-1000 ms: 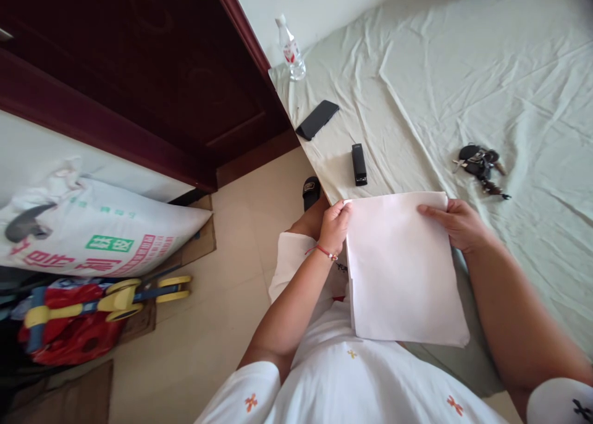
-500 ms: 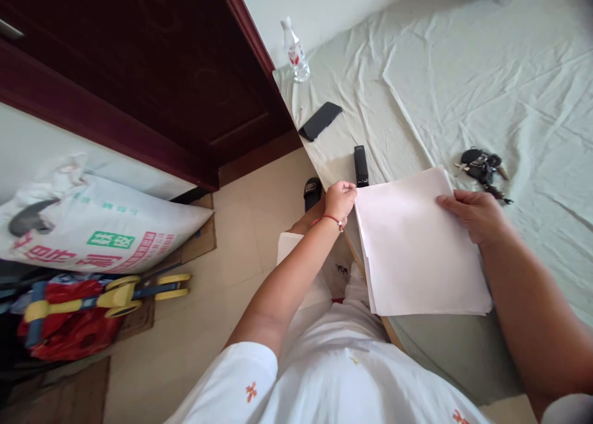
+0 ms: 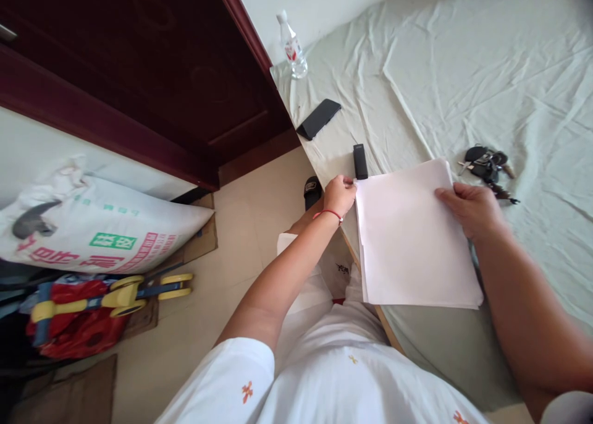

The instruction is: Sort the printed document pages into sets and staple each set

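Observation:
A stack of white paper sheets (image 3: 412,238) lies at the edge of the cloth-covered surface, its sheets slightly uneven along the left side. My left hand (image 3: 340,195) pinches the stack's upper left corner. On the upper right edge my right hand (image 3: 475,211) grips it, thumb on top and fingers beneath or behind. Just beyond the left corner is a black stapler (image 3: 360,161), its near end meeting or under the paper; I cannot tell which.
A black phone-like case (image 3: 319,118) and a water bottle (image 3: 293,47) stand further along the edge. A bunch of keys (image 3: 488,166) lies right of the paper. On the floor at left are a white sack (image 3: 111,226) and a yellow-blue ride-on toy (image 3: 118,297).
The paper stack has shifted slightly away from me with both hands still on it. Its corner now reaches the stapler's near end, covering a bit of it.

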{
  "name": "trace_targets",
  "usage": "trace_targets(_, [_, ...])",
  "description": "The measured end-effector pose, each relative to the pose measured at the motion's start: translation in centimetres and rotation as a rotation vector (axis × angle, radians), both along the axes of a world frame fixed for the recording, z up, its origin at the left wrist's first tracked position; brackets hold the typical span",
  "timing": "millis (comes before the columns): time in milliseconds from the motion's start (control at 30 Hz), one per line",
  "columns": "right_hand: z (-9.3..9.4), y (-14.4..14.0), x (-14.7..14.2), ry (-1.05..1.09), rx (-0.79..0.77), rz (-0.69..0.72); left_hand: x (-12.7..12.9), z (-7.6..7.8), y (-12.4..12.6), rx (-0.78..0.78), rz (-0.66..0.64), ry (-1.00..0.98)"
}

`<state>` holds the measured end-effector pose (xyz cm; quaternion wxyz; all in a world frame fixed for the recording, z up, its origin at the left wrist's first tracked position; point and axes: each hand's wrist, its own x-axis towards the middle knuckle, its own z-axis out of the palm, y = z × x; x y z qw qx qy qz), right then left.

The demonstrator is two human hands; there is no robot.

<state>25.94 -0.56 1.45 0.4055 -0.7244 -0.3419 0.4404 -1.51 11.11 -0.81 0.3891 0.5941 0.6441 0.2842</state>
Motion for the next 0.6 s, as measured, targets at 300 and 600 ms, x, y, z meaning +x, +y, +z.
trace_targets(300, [1.2,-0.5,-0.8,0.053,0.013,-0.022,-0.4,-0.1,-0.4,-0.002,-0.024,-0.053])
trace_targets(600, [-0.6,-0.7,0.2,-0.067,0.014,0.002,0.0,-0.3,0.0,-0.001,-0.033,-0.012])
